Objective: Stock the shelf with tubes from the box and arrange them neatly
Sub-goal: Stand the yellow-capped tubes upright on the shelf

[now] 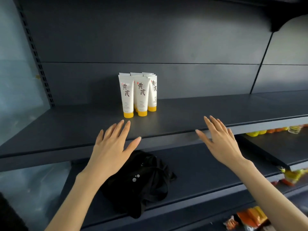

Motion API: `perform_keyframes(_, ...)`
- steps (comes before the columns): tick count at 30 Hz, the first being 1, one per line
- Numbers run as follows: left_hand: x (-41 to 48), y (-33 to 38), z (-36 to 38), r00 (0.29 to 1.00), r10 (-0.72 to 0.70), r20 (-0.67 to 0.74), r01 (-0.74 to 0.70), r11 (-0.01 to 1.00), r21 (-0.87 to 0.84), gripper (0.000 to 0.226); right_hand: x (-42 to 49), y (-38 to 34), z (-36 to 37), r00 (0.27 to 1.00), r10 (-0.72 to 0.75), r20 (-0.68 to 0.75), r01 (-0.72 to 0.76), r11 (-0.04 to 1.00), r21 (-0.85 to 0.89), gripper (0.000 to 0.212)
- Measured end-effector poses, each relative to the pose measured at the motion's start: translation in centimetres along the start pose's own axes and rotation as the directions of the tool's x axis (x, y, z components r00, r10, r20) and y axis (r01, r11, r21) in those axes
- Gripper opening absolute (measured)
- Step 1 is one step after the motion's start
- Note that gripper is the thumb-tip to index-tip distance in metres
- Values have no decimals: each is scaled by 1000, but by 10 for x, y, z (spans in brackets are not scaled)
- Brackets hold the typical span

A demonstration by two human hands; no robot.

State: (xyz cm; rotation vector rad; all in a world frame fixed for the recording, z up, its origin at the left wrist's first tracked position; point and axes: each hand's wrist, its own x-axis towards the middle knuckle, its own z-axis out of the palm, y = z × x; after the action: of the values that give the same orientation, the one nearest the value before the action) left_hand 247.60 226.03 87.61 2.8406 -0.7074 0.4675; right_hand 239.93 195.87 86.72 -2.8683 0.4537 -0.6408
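Left hand [110,147]: flat, fingers spread wide, holding nothing. It is over the front of the shelf; I cannot tell if it touches.
Right hand [220,140]: also flat, fingers wide, holding nothing, over the front edge of the shelf.
Tubes [138,94]: a small bunch, white with yellow caps, standing cap-down close together. They are at 12 o'clock from the left hand and 10 o'clock from the right hand, near but apart from both.
Shelf [216,110]: dark and long; the tubes stand near the middle, a bit left.
Box: not in view.
Lower shelf [208,172]: a black cloth thing [141,180] lies at 6 o'clock from the tubes. Snack packs [250,217] show far down at 4 o'clock.
Done: I think a first little group is stocked and stands fairly tidy, names facing front.
Left: likely a lot. More tubes should come from the box, and the bunch may need lining up in rows.
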Motion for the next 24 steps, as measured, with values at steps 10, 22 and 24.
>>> perform_keyframes(10,2,77,12,995,100,10,-100,995,-20,87,-56,94,-33,995,103,2,-101,982,-161,73)
perform_keyframes(22,-14,239,59,961,254,110,-242,964,-114,82,-142,244,-65,947,304,104,-253,904,-344,87)
perform_keyframes(24,-16,265,72,951,286,120,-273,955,-115,78,-156,266,-69,934,342,106,-284,887,-365,86)
